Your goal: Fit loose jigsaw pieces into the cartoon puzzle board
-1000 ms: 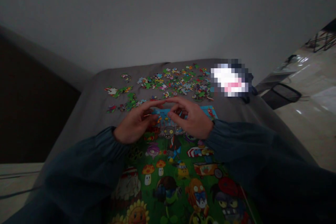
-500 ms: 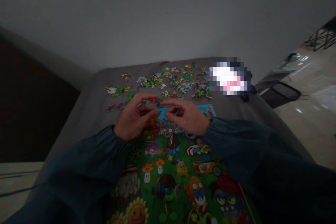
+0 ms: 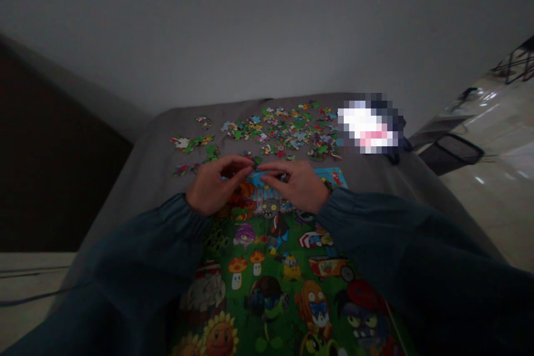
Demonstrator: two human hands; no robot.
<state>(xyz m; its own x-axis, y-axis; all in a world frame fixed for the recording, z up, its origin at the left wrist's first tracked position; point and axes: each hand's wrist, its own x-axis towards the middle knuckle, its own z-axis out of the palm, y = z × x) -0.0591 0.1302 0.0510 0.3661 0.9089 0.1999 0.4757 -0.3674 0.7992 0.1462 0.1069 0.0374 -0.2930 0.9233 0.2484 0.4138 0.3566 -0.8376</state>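
Note:
My left hand (image 3: 219, 182) and my right hand (image 3: 294, 182) meet fingertip to fingertip above the top edge of a colourful cartoon picture sheet (image 3: 271, 239). A small dark puzzle piece (image 3: 256, 167) shows between the fingertips, mostly covered by them. Thumb and forefinger of each hand are bent toward each other in a pinch at it. The sheet has a blue upper border, a grey zombie figure, mushrooms and sunflowers on green. Just beyond the hands lie many loose puzzle pieces (image 3: 292, 132).
A grey cloth (image 3: 146, 172) covers the surface, which ends at a pale wall (image 3: 250, 28). Smaller groups of puzzle pieces (image 3: 189, 144) lie at the left. A pixelated bright object (image 3: 367, 125) stands at the back right. Shiny floor (image 3: 500, 178) shows beyond the right edge.
The fingertips of both hands have drawn closer together, and the left forefinger has come down toward its thumb. The whole view has shifted slightly; the loose pieces look unmoved.

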